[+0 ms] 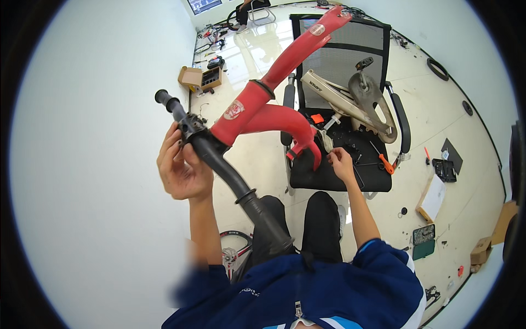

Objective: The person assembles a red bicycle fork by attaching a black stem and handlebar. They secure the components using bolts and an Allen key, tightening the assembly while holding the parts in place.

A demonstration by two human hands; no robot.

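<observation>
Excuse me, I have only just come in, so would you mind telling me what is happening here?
Someone's left hand is holding a black handlebar near its clamp, where it meets a red bicycle part. The right hand is over the seat of a black chair, fingertips close to a small pale item; whether they grip anything is unclear. A beige frame part and an orange-handled screwdriver also lie on the chair.

Left grip (185, 172) is curled, right grip (342, 163) extended forward.
</observation>
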